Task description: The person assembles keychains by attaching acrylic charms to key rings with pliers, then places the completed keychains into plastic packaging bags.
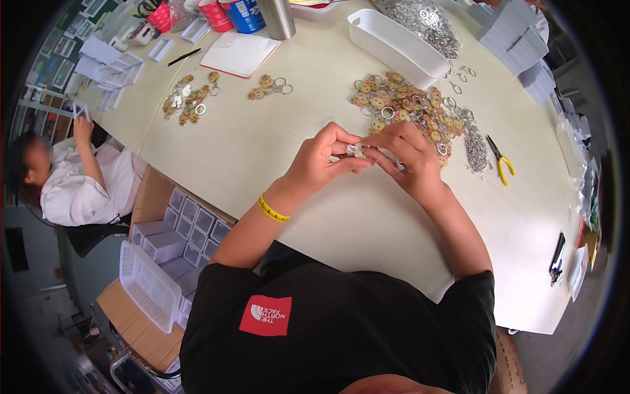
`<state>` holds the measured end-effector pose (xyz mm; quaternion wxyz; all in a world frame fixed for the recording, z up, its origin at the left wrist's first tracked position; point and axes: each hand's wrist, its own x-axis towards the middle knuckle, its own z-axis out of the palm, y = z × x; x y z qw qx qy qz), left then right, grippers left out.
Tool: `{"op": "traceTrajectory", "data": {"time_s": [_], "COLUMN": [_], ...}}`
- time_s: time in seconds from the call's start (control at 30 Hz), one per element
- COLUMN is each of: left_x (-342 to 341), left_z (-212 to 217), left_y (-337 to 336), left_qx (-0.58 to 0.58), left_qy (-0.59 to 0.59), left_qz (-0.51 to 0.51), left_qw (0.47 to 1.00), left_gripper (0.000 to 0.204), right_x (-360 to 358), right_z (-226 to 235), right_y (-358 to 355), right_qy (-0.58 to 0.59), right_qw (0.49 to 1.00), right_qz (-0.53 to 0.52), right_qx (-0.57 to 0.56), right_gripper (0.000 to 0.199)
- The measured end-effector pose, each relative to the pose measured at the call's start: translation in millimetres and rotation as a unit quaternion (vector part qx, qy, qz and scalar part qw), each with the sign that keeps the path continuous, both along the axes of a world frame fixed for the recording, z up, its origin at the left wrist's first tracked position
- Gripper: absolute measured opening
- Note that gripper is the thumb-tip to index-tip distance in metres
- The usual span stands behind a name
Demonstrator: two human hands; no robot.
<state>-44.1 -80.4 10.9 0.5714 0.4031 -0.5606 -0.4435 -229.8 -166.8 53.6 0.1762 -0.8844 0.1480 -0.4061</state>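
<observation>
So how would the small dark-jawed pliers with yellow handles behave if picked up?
The pliers look metal-headed, so probably rigid and fairly heavy for their size. Being spread at the grip end, they might pivot when squeezed. Lying flat, they'd likely slide, not roll.

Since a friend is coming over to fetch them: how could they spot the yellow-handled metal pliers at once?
On the big cream-coloured table, look right of the person's right hand to the long pile of small silver metal pieces. Just past its right edge lie the dark-tipped metal pliers; their bright yellow handles set them apart from the silver pile.
</observation>
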Motion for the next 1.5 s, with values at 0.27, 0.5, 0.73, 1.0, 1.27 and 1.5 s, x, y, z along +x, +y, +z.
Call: {"op": "traceTrajectory", "data": {"time_s": [0.27,0.5,0.73,1.0,1.27,1.5], "left_x": [6,8,7,25,197,236], "left_z": [-4,-1,-1,11,1,2], "left_y": [0,-2,-3,0,9,10], "left_qx": [0.001,-0.075,-0.142,-0.048,-0.039,0.013], "left_qy": [-0.106,-0.232,-0.211,-0.009,-0.342,-0.583], "left_qz": [-0.006,0.05,0.046,0.054,0.432,0.406], "left_qw": [0.994,0.969,0.966,0.997,0.833,0.703], "left_gripper": [0.026,0.03,0.026,0.011,0.025,0.047], "right_x": [0,-1,-2,-8,-59,-71], "right_z": [-4,-1,-9,4,10,-4], "right_y": [8,10,13,11,32,45], "right_qy": [0.023,0.06,0.0,-0.269,-0.174,-0.212], "right_qw": [0.999,0.982,0.794,0.503,0.701,0.71], "right_qz": [-0.01,0.025,0.137,0.278,0.188,0.05], "right_qx": [0.034,0.177,0.592,0.772,0.666,0.67], "right_gripper": [0.021,0.015,0.011,0.017,0.025,0.011]}}
